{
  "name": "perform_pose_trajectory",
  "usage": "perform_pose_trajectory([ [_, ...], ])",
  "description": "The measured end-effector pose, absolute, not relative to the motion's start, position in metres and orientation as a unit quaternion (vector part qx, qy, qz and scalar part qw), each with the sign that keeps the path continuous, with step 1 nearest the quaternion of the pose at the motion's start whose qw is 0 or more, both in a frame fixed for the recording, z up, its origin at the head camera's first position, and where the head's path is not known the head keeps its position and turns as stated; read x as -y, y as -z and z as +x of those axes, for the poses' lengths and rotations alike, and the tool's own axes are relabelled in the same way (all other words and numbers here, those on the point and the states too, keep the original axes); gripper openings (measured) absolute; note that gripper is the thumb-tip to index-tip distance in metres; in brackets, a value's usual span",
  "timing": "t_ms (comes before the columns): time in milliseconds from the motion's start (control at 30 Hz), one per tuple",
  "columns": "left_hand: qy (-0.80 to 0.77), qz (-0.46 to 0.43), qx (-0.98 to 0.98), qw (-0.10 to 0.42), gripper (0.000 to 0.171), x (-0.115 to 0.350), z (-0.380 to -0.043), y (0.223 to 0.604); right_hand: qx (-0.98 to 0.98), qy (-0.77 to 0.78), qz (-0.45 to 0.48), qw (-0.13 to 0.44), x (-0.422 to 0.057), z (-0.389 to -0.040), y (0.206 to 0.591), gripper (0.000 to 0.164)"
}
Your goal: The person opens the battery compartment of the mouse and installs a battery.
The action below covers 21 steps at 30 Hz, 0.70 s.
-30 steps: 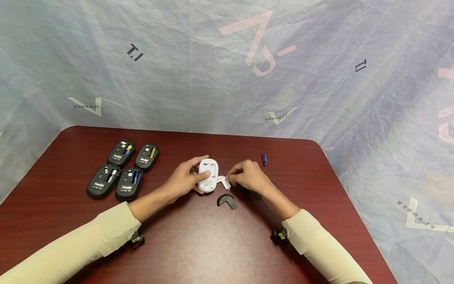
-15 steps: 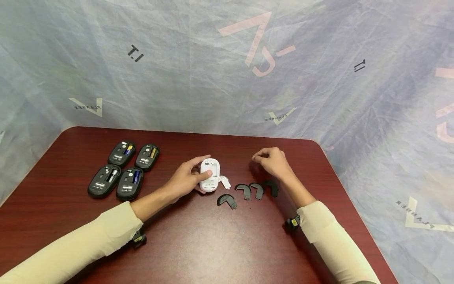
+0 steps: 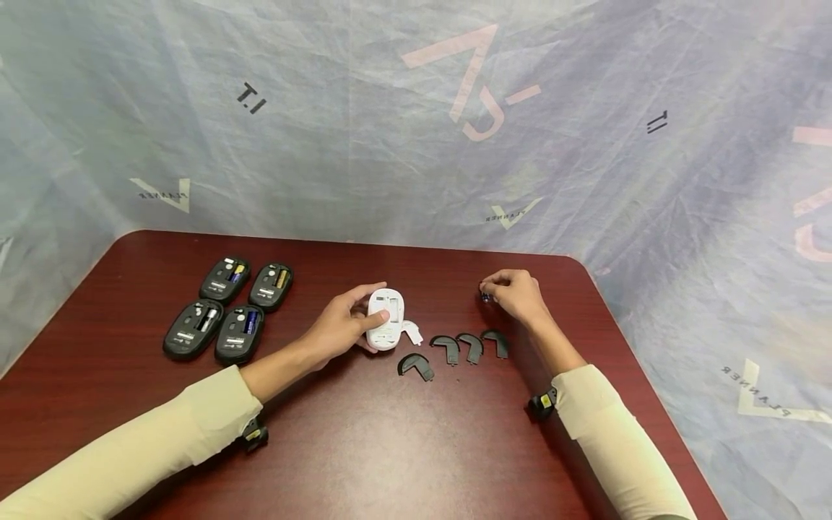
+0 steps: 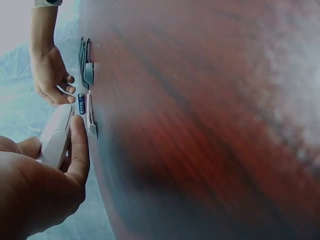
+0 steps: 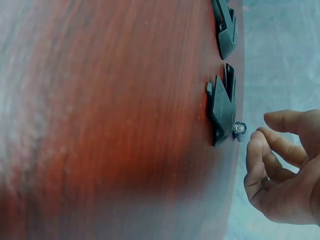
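Note:
In the head view my left hand (image 3: pixel 341 321) holds a white computer mouse (image 3: pixel 383 336) underside up, thumb across it. Its battery slot faces up with no cover on it. My right hand (image 3: pixel 520 296) hovers at a small dark-blue battery (image 3: pixel 485 297), which the fingers partly hide. The right wrist view shows the battery (image 5: pixel 240 129) end-on, just beyond the loosely bent fingers, with thumb and index apart. The left wrist view also has the battery (image 4: pixel 81 104) lying on the table beside the right fingers. A white battery cover (image 3: pixel 412 333) lies right of the mouse.
Several black battery covers (image 3: pixel 445 349) lie on the dark red table (image 3: pixel 390 448) in front of the hands. At the left, several black mice (image 3: pixel 239 336) rest underside up with batteries in their slots. A grey printed cloth (image 3: pixel 351 130) hangs behind the table.
My right hand has left the white cover, moving right and away to the battery, which uncovers the black covers. The left hand keeps holding the white mouse nearly still.

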<state>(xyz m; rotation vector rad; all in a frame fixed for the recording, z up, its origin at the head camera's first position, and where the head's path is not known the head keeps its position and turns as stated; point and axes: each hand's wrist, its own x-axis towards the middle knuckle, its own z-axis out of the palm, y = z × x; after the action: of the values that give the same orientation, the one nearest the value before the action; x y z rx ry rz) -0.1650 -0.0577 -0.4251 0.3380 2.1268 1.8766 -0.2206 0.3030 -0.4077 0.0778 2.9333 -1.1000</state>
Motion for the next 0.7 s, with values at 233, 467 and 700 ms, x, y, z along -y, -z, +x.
perform_pose_trajectory([
  [233,-0.654,0.116,-0.734,0.143,0.064,0.0535,-0.1667,0.4247,-0.933,0.354,0.050,0.032,-0.3070,-0.2204,0.4110,0.038],
  [467,-0.662,0.118,-0.725,0.145,0.064,0.0537,-0.1690,0.4267,-0.926,0.369,0.054,0.062,-0.3091,-0.2248,0.4140,0.047],
  [700,-0.668,0.120,-0.721,0.143,0.062,0.0552,-0.1713,0.4286,-0.930,0.362,0.027,0.058,-0.3046,-0.2293,0.4164,0.046],
])
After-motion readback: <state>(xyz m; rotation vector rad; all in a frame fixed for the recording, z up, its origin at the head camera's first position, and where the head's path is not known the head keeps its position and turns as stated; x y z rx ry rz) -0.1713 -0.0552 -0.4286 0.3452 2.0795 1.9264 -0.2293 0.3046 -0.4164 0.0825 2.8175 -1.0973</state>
